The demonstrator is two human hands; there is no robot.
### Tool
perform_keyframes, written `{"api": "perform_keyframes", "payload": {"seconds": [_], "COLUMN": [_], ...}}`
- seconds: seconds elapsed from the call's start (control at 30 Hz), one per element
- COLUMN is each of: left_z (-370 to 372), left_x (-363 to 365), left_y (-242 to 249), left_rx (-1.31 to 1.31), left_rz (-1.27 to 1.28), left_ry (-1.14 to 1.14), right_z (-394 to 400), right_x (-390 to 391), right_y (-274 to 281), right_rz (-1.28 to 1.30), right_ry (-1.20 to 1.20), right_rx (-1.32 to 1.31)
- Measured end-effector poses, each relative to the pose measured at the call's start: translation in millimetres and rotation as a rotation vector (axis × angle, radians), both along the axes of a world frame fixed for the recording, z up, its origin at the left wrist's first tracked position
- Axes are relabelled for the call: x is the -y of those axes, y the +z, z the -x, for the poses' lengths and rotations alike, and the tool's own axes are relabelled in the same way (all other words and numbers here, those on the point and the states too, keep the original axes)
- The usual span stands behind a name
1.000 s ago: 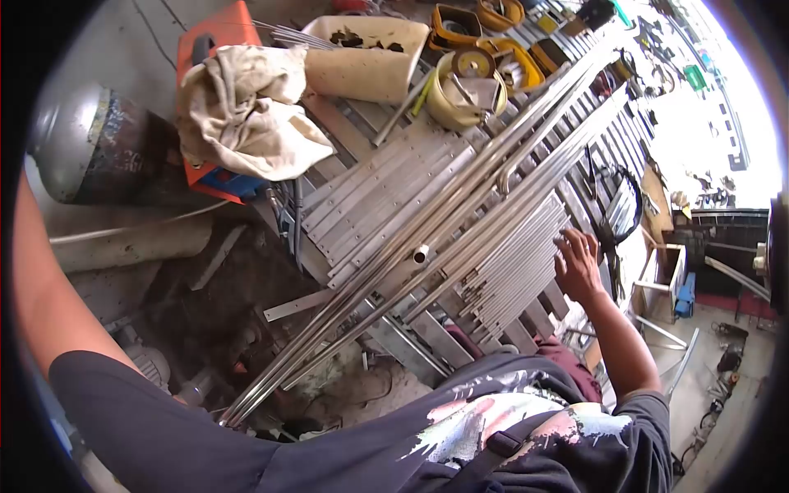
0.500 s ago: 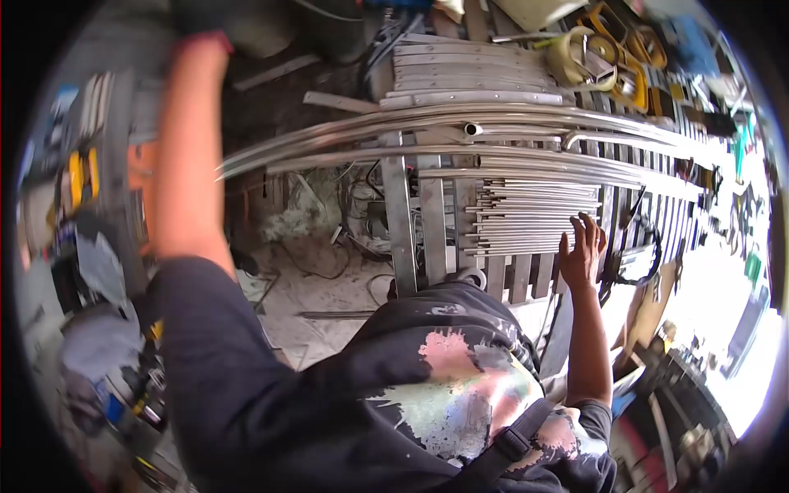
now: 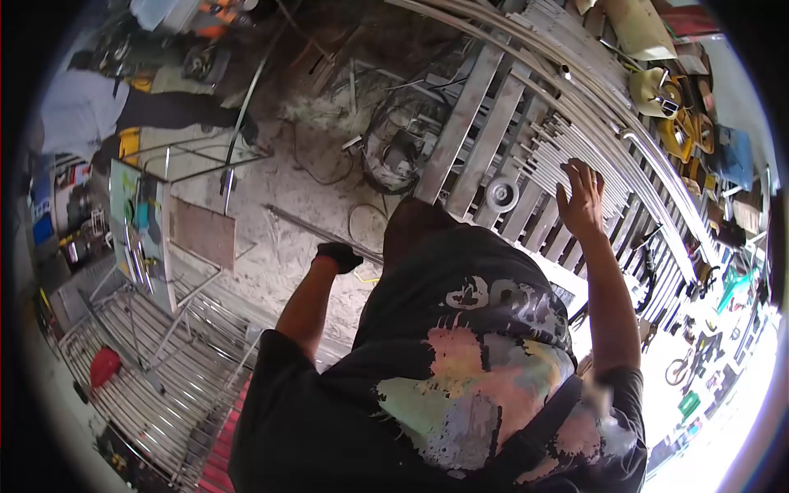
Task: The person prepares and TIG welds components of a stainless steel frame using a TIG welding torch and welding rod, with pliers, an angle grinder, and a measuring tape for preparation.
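The cream bucket (image 3: 643, 87) has some tools inside, beside yellow containers (image 3: 674, 141). Right hand (image 3: 583, 199), fingers spread, is at thin metal rods (image 3: 549, 158). Left hand (image 3: 339, 257) is by a bar (image 3: 300, 223); its grip I cannot tell.

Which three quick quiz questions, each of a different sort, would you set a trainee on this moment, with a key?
1. Multiple choice: what is the right hand over or right beside?
A) short metal rods
B) a red cap
C) a green container
2. True or false: the left hand is bare.
3. Fill in the blank: the pale round disc rests on long, flat ____.

Key: 1. A. 2. False; it wears a dark glove. 3. Slats.
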State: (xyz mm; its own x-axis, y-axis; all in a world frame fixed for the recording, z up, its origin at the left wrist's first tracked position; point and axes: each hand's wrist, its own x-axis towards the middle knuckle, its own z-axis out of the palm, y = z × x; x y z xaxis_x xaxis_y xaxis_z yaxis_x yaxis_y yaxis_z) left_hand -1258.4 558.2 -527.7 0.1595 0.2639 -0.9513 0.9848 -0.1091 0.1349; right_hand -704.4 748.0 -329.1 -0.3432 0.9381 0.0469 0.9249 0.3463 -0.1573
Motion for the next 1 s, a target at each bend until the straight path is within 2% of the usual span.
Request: {"api": "perform_keyframes", "payload": {"seconds": [0.07, 0.1, 0.13, 0.2, 0.3, 0.37, 0.4, 0.43, 0.57, 0.67, 0.8, 0.9, 1.0], "left_z": [16.9, 36.2, 39.7, 35.4, 15.6, 18.7, 17.2, 8.8, -13.1, -19.2, -16.8, -16.4, -8.2], "left_x": [67.6, 127.0, 155.8, 209.5, 243.5, 301.4, 318.6, 336.0, 382.5, 415.6, 440.7, 435.7, 434.3], "left_y": [-33.2, -89.3, -93.1, -94.5, -42.8, -68.1, -60.7, -52.8, -25.7, -19.5, -10.2, 11.7, 10.4], "left_rx": [0.034, 0.154, 0.193, 0.103, 0.086, 0.242, 0.313, 0.269, 0.33, 0.33, 0.223, 0.123, 0.175], "left_rz": [0.033, -0.158, -0.265, -0.297, -0.178, -0.435, -0.549, -0.518, -0.422, -0.498, -0.699, -0.698, -0.848], "left_ry": [0.23, 0.337, 0.453, 0.859, 0.98, 0.697, 0.54, 0.528, 0.752, 0.729, 0.589, 0.577, 0.602], "right_z": [14.6, 20.8, 25.7, 29.8, 33.4, 32.7, 31.2, 26.8, 26.0, 26.0, 29.8, 43.2, 78.4], "right_x": [11.2, 16.8, 22.6, 42.5, 75.9, 99.4, 113.9, 126.4, 170.5, 181.9, 181.2, 172.9, 152.4], "right_y": [-2.2, -2.1, -2.5, -2.7, -17.5, -31.3, -40.5, -47.8, -65.6, -68.3, -73.3, -68.0, -50.6], "right_rz": [-0.005, -0.009, -0.013, -0.002, 0.008, 0.014, 0.024, 0.031, 0.035, 0.014, -0.041, -0.092, -0.126], "right_ry": [0.072, 0.099, 0.125, 0.146, 0.187, 0.231, 0.249, 0.257, 0.234, 0.244, 0.23, 0.232, 0.23], "right_rx": [-0.009, -0.021, -0.033, -0.085, -0.128, -0.158, -0.185, -0.197, -0.212, -0.223, -0.289, -0.358, -0.416]}}
